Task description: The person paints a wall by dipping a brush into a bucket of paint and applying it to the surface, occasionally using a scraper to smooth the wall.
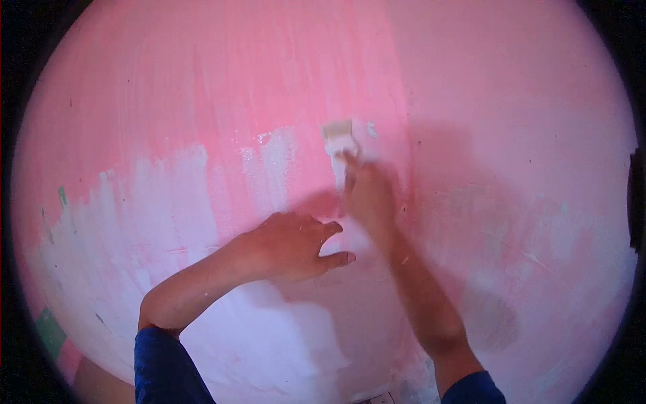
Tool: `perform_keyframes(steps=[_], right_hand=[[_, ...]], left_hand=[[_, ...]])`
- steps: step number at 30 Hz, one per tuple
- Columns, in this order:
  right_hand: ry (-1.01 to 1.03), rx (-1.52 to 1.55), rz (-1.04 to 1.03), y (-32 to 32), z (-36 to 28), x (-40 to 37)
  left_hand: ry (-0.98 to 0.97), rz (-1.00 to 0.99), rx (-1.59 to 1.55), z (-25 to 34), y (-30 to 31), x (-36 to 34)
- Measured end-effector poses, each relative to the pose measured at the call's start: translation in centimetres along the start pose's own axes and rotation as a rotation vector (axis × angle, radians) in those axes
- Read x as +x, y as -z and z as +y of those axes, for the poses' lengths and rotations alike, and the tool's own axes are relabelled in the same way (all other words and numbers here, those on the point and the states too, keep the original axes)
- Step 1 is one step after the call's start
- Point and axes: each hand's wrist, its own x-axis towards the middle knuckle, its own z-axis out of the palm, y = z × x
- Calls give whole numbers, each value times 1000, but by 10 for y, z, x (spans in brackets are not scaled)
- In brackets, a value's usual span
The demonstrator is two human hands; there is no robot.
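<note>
My right hand is closed round the handle of a flat paintbrush, bristles pointing up. The brush overlaps the pink wall, with a small white paint smear just to its right. Lower and to the left, my left hand is in front of the wall with thumb and forefinger apart and nothing between them. Its other fingers are partly hidden. White paint covers the wall's lower left in uneven upward strokes, and a wet white streak shows left of the brush.
A vertical line near the brush divides the brighter pink from a duller pink wall section on the right. A green patch lies at the lower left, above a strip of brown floor. Something dark stands at the right edge.
</note>
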Motion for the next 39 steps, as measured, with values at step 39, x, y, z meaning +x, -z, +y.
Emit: perform_keyframes(steps=[39], right_hand=[[-249,-243,-753,-23,-71,-177]], left_hand=[[39,244,-131,-75,-52,-110]])
